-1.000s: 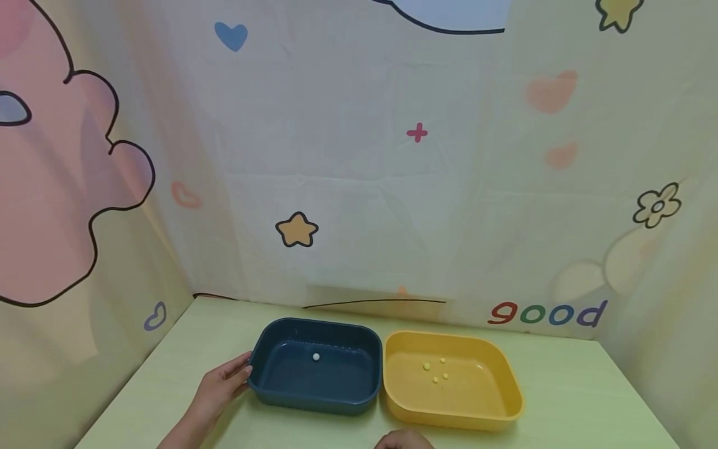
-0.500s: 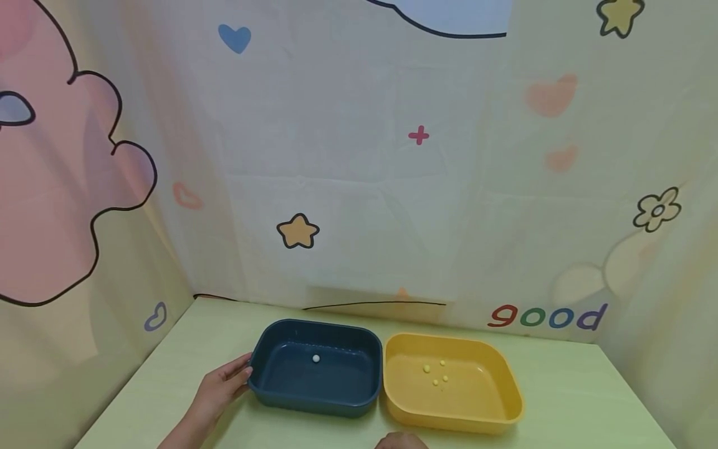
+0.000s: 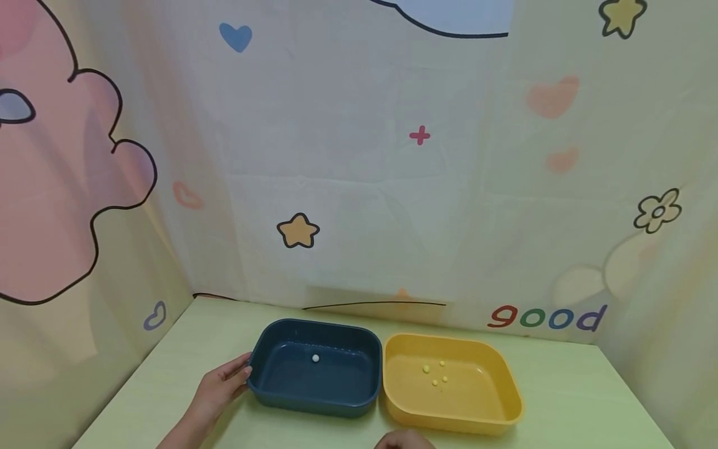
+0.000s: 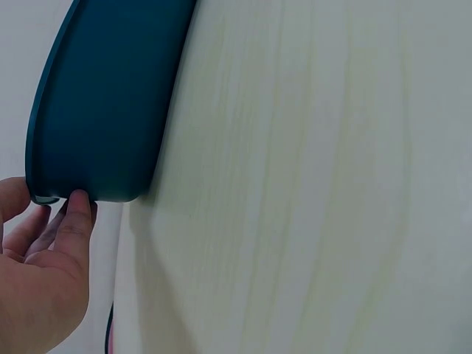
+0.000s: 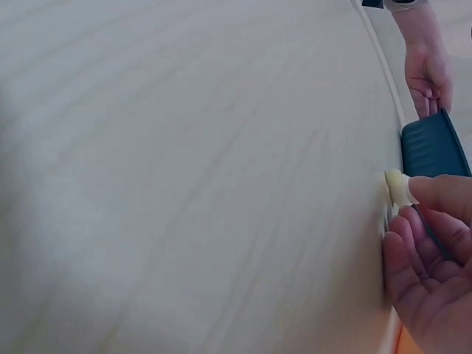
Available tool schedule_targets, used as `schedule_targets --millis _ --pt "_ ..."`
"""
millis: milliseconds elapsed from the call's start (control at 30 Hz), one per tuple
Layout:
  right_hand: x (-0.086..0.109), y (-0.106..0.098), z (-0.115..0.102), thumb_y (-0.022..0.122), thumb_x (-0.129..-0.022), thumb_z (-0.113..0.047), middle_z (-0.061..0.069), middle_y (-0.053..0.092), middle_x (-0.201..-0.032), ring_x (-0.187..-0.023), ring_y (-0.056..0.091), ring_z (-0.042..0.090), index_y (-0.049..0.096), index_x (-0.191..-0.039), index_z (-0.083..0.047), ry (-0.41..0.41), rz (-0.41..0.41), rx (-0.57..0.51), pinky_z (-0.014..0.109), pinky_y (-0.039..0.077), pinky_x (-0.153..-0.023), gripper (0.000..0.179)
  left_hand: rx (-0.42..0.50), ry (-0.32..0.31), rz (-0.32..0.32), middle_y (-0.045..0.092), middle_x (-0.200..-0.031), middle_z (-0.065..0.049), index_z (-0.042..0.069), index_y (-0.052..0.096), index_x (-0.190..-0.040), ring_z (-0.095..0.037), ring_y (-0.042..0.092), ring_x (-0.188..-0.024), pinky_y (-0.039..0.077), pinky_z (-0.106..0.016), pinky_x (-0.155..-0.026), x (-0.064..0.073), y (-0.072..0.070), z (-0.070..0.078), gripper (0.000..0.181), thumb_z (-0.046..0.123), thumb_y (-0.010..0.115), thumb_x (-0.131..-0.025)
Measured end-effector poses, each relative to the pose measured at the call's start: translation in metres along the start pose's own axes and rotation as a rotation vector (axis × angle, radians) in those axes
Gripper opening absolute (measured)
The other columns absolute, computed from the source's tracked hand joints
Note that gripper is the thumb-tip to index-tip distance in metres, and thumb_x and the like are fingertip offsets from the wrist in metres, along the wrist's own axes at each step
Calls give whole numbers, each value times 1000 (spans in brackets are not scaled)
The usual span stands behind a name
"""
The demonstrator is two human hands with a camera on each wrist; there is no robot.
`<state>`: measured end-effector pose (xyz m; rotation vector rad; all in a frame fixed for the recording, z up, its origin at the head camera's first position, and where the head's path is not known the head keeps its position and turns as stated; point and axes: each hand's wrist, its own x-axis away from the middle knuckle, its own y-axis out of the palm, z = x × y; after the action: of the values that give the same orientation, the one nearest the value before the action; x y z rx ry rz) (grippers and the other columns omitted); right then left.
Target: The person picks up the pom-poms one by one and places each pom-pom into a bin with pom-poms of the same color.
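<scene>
A dark blue basin [image 3: 314,399] sits on the table with one small white ball [image 3: 316,358] inside. My left hand [image 3: 220,385] grips its left end; in the left wrist view the thumb is at the rim and the fingers touch the end wall. Right beside it stands a yellow basin [image 3: 449,421], holding several small pale yellow pieces [image 3: 426,369]. At the front edge of the head view, only the knuckles of my right hand [image 3: 405,439] show. The right wrist view shows it pinching a small, pale yellow and whitish piece [image 5: 398,187] low over the tabletop.
The light green table [image 3: 583,393] is bounded at the back and sides by a printed cloth [image 3: 359,249]. Tabletop lies in front of both basins and to the right of the yellow one.
Both basins and my left hand stay in place. My right hand shifts very slightly at the bottom edge.
</scene>
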<state>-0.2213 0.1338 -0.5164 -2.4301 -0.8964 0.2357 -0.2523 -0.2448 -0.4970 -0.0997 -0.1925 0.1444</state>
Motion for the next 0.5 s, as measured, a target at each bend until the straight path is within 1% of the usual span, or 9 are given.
schedule_targets --millis 67,100,233,333,400,500 --pt "2 -1 -2 71 -87 -5 27 71 -82 -71 51 -12 71 -92 11 32 5 -51 12 46 -65 17 0 0 1 45 -154 -28 -8 47 -148 -11 68 -116 63 -30 -93 -1 0 -1 47 10 55 -106" --pt "3 -2 -3 71 -88 -5 27 72 -83 -72 52 -12 71 -93 12 32 0 -63 12 47 -66 18 0 1 0 45 -154 -29 -8 47 -148 -9 68 -115 63 -30 -93 -1 0 -1 47 10 55 -106" --pt "7 -7 -10 71 -89 -3 28 73 -89 -75 58 -5 70 -97 14 111 -22 -160 12 49 -69 19 6 4 0 45 -154 -28 -8 46 -149 -5 67 -110 63 -28 -91 -1 -1 -2 48 10 56 -105" --pt "7 -14 -16 71 -90 -3 22 75 -93 -79 61 3 69 -102 13 188 -43 -232 13 50 -71 20 9 4 1 45 -154 -28 -8 46 -149 -3 67 -108 63 -27 -91 -1 -1 -2 48 10 56 -105" --pt "8 -18 -21 70 -91 -3 14 76 -92 -80 61 6 70 -104 13 233 -48 -262 14 51 -71 21 5 1 0 45 -154 -28 -8 46 -149 -3 68 -108 63 -27 -91 -1 -1 -2 48 10 56 -105" --pt "6 -26 -30 70 -92 -4 4 75 -89 -79 61 8 71 -105 12 262 -28 -275 14 51 -69 21 1 -3 3 45 -154 -28 -8 46 -149 -6 68 -110 63 -28 -91 -2 0 -1 48 10 55 -106"
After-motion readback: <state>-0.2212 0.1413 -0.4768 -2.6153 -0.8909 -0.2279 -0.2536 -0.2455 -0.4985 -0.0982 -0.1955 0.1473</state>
